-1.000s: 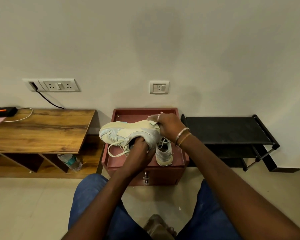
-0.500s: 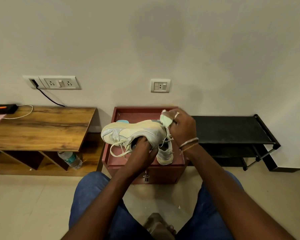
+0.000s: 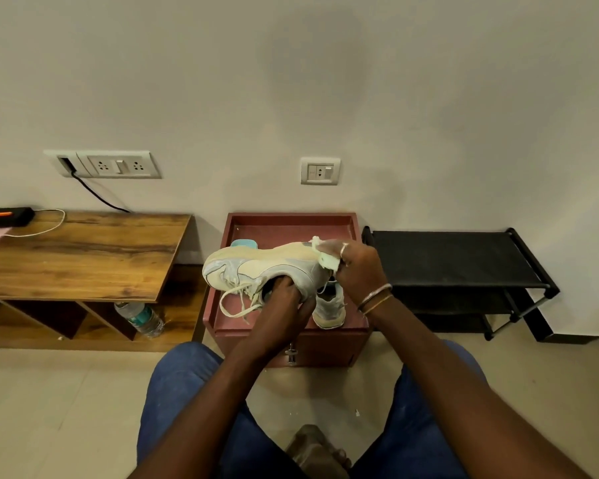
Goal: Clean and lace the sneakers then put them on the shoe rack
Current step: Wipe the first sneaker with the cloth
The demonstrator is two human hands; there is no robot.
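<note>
A cream and pale-blue sneaker (image 3: 256, 266) lies on its side in the air over the red cabinet top (image 3: 291, 226), sole facing the wall, loose laces hanging. My left hand (image 3: 284, 304) holds it with fingers inside its opening. My right hand (image 3: 355, 267) presses a small pale cloth (image 3: 327, 259) against the sneaker's heel. The second sneaker (image 3: 331, 304) stands on the cabinet, partly hidden under my right wrist. A black shoe rack (image 3: 453, 257) stands empty to the right.
A wooden bench (image 3: 80, 250) sits to the left with a black device and cable on it and a water bottle (image 3: 141, 316) underneath. A small turquoise object (image 3: 243, 243) peeks from behind the sneaker. My knees and one foot are below.
My right hand with the cloth slid from the middle of the sneaker's sole edge toward the heel end. The left hand keeps the sneaker in almost the same place.
</note>
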